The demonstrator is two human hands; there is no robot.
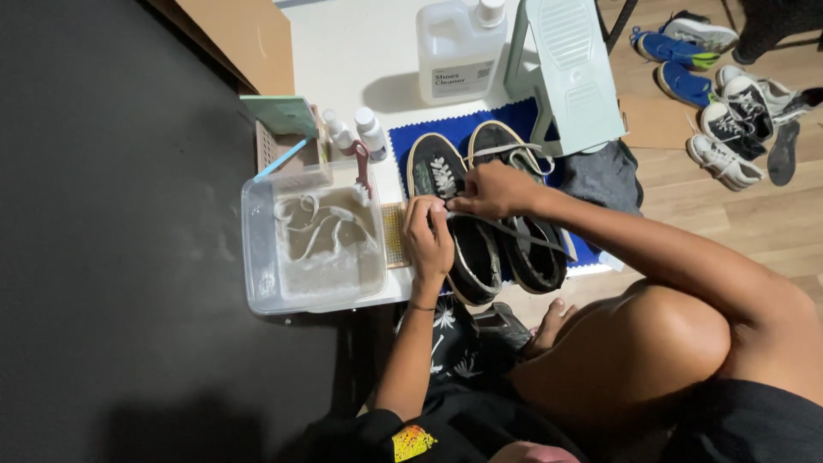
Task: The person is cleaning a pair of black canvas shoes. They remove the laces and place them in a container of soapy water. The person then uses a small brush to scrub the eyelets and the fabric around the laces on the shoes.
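Note:
Two dark sneakers with dirty white soles lie side by side on a blue cloth (411,141) on a small white table (351,60). My left hand (427,238) rests on the left sneaker (446,184) at its middle, fingers curled on it. My right hand (493,190) pinches a grey lace (527,233) at the tongue of that shoe; the lace trails across the right sneaker (527,249). The left shoe's toe end still shows white lacing.
A clear plastic tub (313,244) of soapy water with white laces stands left of the shoes. Behind it are a brush (363,167), two small bottles (360,130), a large cleaner jug (459,47) and a pale green stand (570,73). Several shoes (729,120) lie on the wooden floor.

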